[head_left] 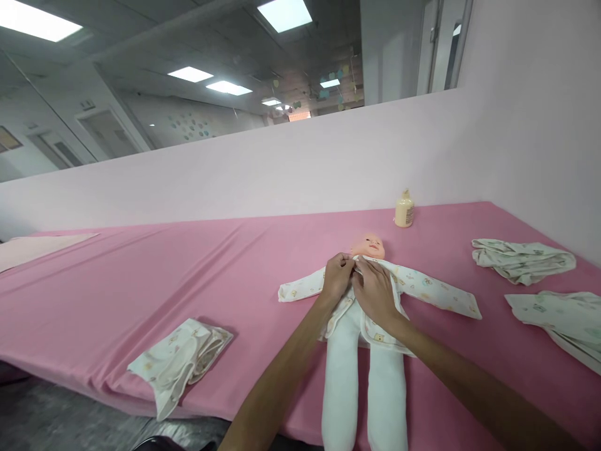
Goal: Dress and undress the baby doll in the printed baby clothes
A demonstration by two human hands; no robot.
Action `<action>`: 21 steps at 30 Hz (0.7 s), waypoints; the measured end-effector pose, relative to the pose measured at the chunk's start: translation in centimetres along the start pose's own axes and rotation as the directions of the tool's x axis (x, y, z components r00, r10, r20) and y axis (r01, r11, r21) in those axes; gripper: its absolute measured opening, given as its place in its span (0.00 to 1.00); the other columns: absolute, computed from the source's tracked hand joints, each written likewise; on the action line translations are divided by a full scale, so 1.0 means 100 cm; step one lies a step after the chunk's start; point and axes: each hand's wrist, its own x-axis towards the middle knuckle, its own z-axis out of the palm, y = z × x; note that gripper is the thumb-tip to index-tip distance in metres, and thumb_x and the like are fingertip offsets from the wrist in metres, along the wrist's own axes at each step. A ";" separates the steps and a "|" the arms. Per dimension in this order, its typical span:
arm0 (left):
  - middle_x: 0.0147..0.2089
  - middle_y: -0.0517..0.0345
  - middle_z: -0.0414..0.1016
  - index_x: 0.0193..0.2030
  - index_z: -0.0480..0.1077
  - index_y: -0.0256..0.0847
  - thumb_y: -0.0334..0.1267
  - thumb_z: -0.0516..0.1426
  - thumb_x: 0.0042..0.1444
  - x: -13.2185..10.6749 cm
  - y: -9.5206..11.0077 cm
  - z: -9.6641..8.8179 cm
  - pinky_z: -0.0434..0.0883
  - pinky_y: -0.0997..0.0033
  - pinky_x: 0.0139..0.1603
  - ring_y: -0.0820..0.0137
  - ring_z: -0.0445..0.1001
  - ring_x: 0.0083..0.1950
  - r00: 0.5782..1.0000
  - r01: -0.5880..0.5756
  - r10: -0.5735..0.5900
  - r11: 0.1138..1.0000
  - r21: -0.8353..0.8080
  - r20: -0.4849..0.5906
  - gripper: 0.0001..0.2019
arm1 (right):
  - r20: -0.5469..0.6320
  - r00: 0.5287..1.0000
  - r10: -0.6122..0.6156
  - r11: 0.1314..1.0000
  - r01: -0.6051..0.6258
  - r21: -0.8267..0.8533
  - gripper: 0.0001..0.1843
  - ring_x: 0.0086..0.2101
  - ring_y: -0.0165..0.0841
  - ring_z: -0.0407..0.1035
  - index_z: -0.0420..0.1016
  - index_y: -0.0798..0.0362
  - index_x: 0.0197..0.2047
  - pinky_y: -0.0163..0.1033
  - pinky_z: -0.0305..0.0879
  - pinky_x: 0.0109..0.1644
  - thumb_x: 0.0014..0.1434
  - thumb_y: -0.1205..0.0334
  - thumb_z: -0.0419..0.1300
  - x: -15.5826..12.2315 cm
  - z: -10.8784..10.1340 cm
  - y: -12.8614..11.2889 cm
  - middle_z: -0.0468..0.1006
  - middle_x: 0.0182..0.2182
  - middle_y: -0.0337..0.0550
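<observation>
A baby doll (369, 245) lies on its back on the pink sheet (141, 282), its head pointing away from me and its white legs toward me. It wears a white printed jacket (436, 291) with both sleeves spread out sideways. My left hand (337, 277) pinches the jacket's front just under the doll's chin. My right hand (374, 290) meets it there, fingers closed on the same bit of cloth at the neckline. Both forearms reach in from the bottom edge.
A small cream bottle (404, 210) stands behind the doll near the pink wall. A folded printed garment (181, 358) lies at the near left edge. Two more crumpled garments (521, 260) (561, 319) lie at the right. A pale cloth (37, 245) is far left.
</observation>
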 end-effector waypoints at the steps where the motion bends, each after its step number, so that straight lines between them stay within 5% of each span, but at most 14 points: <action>1: 0.26 0.63 0.72 0.31 0.70 0.38 0.36 0.58 0.47 -0.001 0.001 0.001 0.64 0.75 0.29 0.75 0.68 0.27 1.000 0.009 -0.009 0.999 -0.031 -0.002 0.05 | -0.001 1.000 -0.005 1.000 0.005 -0.015 0.19 0.54 0.42 0.66 0.70 0.55 0.54 0.47 0.56 0.58 0.61 0.68 0.49 0.000 0.000 0.000 0.76 0.53 0.49; 9: 0.23 0.66 0.69 0.39 0.69 0.38 0.32 0.57 0.48 -0.005 0.008 0.003 0.62 0.78 0.25 0.77 0.65 0.23 0.997 0.075 -0.076 0.993 -0.090 -0.014 0.10 | -0.014 0.999 0.052 0.998 -0.052 -0.036 0.16 0.49 0.42 0.67 0.73 0.55 0.48 0.45 0.58 0.53 0.60 0.68 0.50 0.000 0.000 -0.001 0.78 0.47 0.49; 14: 0.31 0.58 0.75 0.37 0.72 0.37 0.33 0.56 0.50 -0.007 0.012 0.001 0.67 0.76 0.35 0.75 0.71 0.31 0.997 0.061 -0.056 0.994 -0.088 0.057 0.07 | -0.019 0.988 0.151 0.987 -0.152 -0.050 0.13 0.45 0.43 0.68 0.76 0.53 0.43 0.45 0.60 0.49 0.59 0.64 0.53 0.010 -0.007 0.003 0.78 0.44 0.49; 18: 0.38 0.55 0.75 0.40 0.72 0.38 0.35 0.57 0.51 -0.011 0.011 0.000 0.67 0.71 0.42 0.71 0.71 0.38 0.997 -0.068 0.058 0.980 0.188 0.060 0.09 | 0.009 0.980 0.200 0.980 -0.200 -0.006 0.12 0.38 0.41 0.70 0.76 0.50 0.33 0.43 0.60 0.43 0.57 0.66 0.50 0.022 -0.014 0.017 0.79 0.33 0.47; 21: 0.40 0.53 0.74 0.36 0.73 0.38 0.37 0.59 0.50 -0.015 0.011 0.002 0.65 0.68 0.44 0.68 0.69 0.41 0.987 -0.160 0.144 0.854 0.495 0.070 0.07 | 0.044 0.959 0.281 0.954 -0.284 0.095 0.11 0.28 0.37 0.67 0.69 0.49 0.25 0.39 0.57 0.33 0.56 0.64 0.50 0.030 -0.020 0.028 0.73 0.24 0.42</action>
